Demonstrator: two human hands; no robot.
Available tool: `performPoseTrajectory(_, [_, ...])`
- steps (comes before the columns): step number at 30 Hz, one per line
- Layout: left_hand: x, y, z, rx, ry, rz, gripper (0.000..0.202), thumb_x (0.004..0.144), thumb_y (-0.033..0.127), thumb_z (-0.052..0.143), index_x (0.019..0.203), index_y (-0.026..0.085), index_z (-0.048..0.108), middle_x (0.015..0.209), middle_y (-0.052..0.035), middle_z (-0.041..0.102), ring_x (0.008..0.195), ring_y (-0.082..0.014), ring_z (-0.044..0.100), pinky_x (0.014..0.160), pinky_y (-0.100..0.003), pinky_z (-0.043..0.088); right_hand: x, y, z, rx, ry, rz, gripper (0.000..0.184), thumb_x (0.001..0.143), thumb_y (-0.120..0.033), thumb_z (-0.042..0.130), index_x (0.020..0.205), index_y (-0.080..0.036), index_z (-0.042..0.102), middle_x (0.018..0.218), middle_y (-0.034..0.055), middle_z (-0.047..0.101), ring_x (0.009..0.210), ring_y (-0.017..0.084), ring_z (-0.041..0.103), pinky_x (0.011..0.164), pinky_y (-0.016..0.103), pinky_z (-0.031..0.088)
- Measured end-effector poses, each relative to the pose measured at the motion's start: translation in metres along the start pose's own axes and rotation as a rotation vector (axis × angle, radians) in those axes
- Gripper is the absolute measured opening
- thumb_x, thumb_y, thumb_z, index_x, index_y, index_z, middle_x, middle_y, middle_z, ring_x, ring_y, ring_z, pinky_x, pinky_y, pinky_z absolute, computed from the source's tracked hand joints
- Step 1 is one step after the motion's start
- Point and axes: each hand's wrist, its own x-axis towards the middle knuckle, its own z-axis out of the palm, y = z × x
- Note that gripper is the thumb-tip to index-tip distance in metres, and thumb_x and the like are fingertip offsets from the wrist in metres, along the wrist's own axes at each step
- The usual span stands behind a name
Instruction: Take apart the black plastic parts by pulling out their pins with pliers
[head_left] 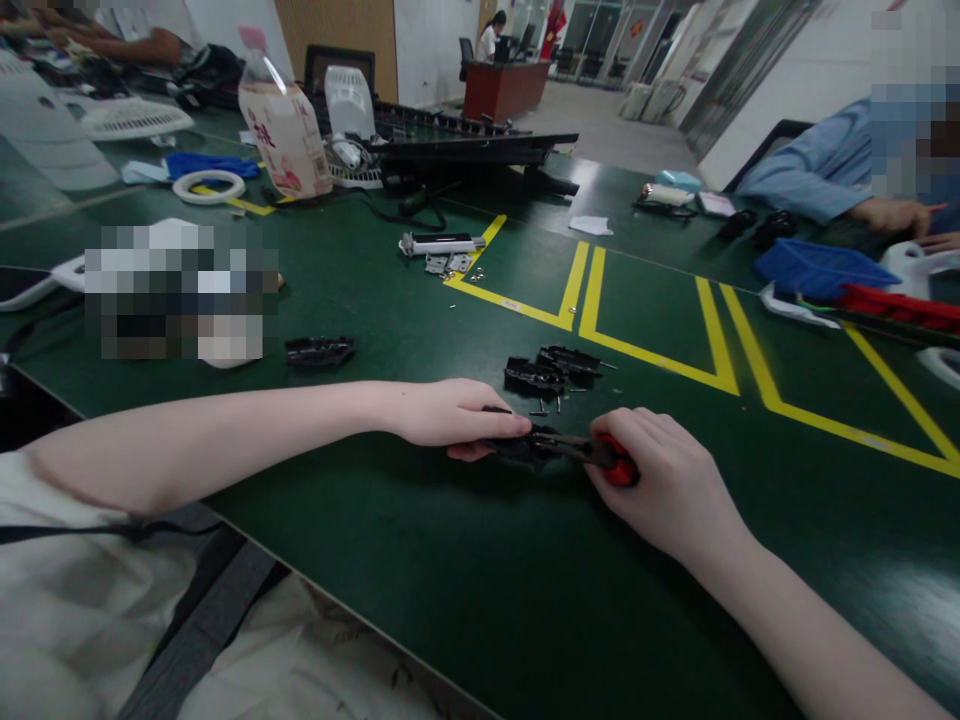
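Observation:
My left hand point(450, 415) is closed on a small black plastic part point(521, 447) that rests on the green table point(420, 540). My right hand point(660, 480) grips a red-handled screwdriver point(616, 462), its dark shaft pointing left into that part. Just beyond my hands lie two more black plastic parts point(551, 370) with a few loose screws around them. Another black part point(319, 351) sits alone further left.
Yellow tape lines point(581, 290) mark the table. A white bag point(285, 135), tape roll point(208, 186) and black trays point(465, 145) stand at the back. A blue bin point(817, 270) and red tray point(900, 305) sit at right, near a seated person's arm point(825, 170).

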Motion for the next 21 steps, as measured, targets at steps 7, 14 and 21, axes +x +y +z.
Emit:
performPoseTrajectory(7, [0.0005,0.0019,0.0020,0.092,0.018,-0.009,0.051,0.101,0.050,0.030,0.066,0.017,0.047,0.052,0.0044,0.050,0.050,-0.0086,0.046,0.060,-0.023,0.038,-0.0001,0.0011,0.0006,-0.027,0.034,-0.030,0.011,0.079,-0.015,0.058,0.088,-0.019,0.056,0.082,0.0067,0.064,0.073,0.022,0.059,0.062,0.035,0.049])
performPoseTrajectory(14, [0.0003,0.0015,0.0018,0.089,0.020,-0.010,0.051,0.101,0.050,0.030,0.067,0.017,0.047,0.052,0.0044,0.049,0.050,-0.0086,0.046,0.060,-0.023,0.038,-0.0021,0.0031,0.0041,-0.029,0.073,-0.034,0.015,0.078,-0.018,0.061,0.093,-0.018,0.058,0.088,0.0079,0.066,0.081,0.025,0.062,0.067,0.038,0.050])
performPoseTrajectory(21, [0.0006,0.0013,0.0027,-0.033,0.018,-0.037,0.049,0.100,0.050,0.035,0.066,0.017,0.048,0.052,0.0043,0.049,0.049,-0.0084,0.044,0.057,-0.024,0.036,-0.0021,0.0033,0.0050,-0.043,0.118,-0.036,0.019,0.079,-0.021,0.060,0.098,-0.018,0.059,0.090,0.0090,0.067,0.085,0.028,0.065,0.073,0.043,0.052])
